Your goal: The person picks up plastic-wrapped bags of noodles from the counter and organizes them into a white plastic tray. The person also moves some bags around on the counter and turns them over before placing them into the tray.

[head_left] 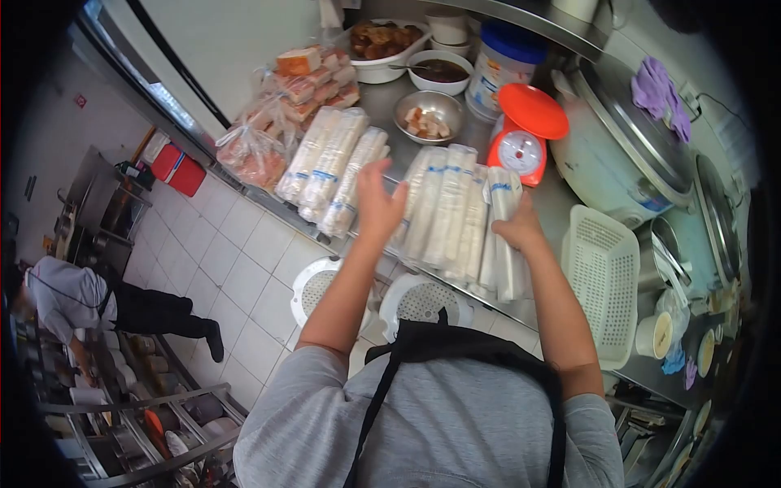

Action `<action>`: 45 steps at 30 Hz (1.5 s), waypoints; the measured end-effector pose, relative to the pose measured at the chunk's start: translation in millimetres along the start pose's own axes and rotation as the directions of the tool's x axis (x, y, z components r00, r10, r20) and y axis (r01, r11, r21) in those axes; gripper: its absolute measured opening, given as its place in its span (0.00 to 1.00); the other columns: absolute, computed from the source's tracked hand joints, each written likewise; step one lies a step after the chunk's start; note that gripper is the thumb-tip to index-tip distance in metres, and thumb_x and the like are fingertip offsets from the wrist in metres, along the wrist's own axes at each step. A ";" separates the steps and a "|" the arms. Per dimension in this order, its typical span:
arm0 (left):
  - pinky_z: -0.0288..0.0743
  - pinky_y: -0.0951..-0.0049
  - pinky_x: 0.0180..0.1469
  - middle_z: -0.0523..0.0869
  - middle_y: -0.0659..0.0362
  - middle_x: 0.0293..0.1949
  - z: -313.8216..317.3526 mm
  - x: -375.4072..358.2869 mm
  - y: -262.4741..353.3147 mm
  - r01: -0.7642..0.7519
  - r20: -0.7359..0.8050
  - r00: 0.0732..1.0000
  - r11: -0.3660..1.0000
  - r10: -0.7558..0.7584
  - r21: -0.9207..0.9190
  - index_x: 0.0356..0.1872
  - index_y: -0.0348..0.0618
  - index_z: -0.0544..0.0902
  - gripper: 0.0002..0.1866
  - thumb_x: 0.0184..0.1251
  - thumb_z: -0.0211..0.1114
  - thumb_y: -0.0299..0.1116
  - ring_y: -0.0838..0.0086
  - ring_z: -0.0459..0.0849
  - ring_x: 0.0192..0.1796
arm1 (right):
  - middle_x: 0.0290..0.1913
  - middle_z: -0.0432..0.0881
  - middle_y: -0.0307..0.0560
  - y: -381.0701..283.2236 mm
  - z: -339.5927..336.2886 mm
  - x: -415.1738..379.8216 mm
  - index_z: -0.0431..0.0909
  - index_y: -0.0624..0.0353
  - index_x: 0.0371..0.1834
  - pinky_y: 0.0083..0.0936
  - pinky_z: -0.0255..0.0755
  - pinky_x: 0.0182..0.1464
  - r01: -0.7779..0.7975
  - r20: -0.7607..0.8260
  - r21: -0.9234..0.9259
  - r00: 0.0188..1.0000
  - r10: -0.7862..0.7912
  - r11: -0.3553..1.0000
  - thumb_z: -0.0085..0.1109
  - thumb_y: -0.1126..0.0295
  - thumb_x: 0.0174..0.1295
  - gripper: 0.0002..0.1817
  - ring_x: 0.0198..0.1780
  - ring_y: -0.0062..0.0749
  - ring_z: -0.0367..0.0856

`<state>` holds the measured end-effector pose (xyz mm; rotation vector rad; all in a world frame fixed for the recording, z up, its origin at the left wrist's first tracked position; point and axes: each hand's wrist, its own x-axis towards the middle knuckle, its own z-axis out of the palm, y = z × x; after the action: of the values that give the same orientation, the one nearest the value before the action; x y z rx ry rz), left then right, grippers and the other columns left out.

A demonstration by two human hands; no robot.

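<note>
Wrapped white sleeves with blue print lie in two groups on the steel counter. My left hand is over the gap between the left group and the right group, its fingers apart and nothing in it. At the right end of the right group, my right hand rests against the outermost sleeve, thumb on its near side; its other fingers are partly hidden, so a grip cannot be made out. Behind the sleeves stand a metal bowl of cut pieces and a red scale.
Bagged meat lies at the counter's left end. A white basket is to the right, near large lidded pots. Behind are a blue-lidded tub and a sauce bowl. Another person stands far left.
</note>
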<state>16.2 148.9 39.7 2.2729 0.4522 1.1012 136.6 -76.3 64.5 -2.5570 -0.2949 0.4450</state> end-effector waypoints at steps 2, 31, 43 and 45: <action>0.65 0.62 0.49 0.69 0.47 0.47 -28.9 20.5 -42.0 0.114 -0.019 0.993 0.943 -0.114 0.313 0.50 0.36 0.65 0.27 0.46 0.61 0.34 0.58 0.68 0.50 | 0.58 0.56 0.68 -15.7 18.0 1.0 0.37 0.64 0.64 0.31 0.61 0.57 -0.088 0.020 -0.083 0.996 0.090 0.993 0.64 0.61 0.33 0.56 0.56 0.54 0.64; 0.69 0.77 0.34 0.75 0.58 0.35 -67.2 43.1 -47.6 0.816 0.776 0.575 -0.118 0.257 -0.566 0.58 0.41 0.60 0.42 0.36 0.66 0.40 0.74 0.74 0.33 | 0.55 0.63 0.53 -148.7 58.5 0.6 0.51 0.66 0.61 0.31 0.58 0.55 -0.384 0.436 0.900 0.814 -0.383 0.206 0.45 0.40 0.53 0.43 0.53 0.35 0.66; 0.69 0.74 0.41 0.62 0.51 0.52 32.2 -33.1 129.2 0.384 0.742 0.643 0.759 0.190 -0.527 0.64 0.41 0.43 0.49 0.45 0.68 0.33 0.69 0.69 0.48 | 0.42 0.74 0.49 -6.4 -99.6 -69.4 0.60 0.65 0.52 0.26 0.67 0.47 0.236 -0.190 0.790 0.972 -0.140 0.567 0.52 0.67 0.57 0.22 0.44 0.30 0.73; 0.69 0.74 0.39 0.61 0.49 0.53 48.0 -58.8 158.2 0.499 0.833 0.512 0.716 0.212 -0.489 0.64 0.42 0.42 0.48 0.47 0.67 0.33 0.69 0.68 0.49 | 0.44 0.73 0.49 47.3 -130.2 -70.7 0.58 0.66 0.53 0.25 0.67 0.47 0.189 -0.202 0.733 0.978 -0.056 0.653 0.52 0.69 0.57 0.23 0.44 0.30 0.73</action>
<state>27.3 -21.8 78.6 1.7019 -0.1770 -0.1177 124.9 -196.4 162.6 -1.7163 -0.1678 0.2266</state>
